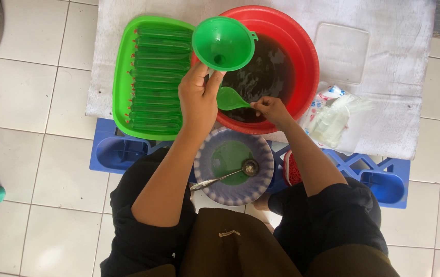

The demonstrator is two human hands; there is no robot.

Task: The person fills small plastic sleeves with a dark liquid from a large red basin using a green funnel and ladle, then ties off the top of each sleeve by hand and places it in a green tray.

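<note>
My left hand (198, 97) holds a green funnel (223, 43) by its spout, raised over the left rim of a red basin (302, 51) of dark liquid. My right hand (270, 109) grips the handle of a small green scoop (229, 99) at the basin's near edge, just under the funnel. A green tray (122, 77) left of the basin carries several filled, tied green tubes (159, 77) laid in a row.
A patterned bowl (205, 159) with green liquid and a metal spoon (230, 174) sits by my knees. A pack of clear plastic bags (333, 118) and a clear lid (342, 51) lie right of the basin. A blue crate (384, 182) supports the white board (410, 92); tiled floor surrounds.
</note>
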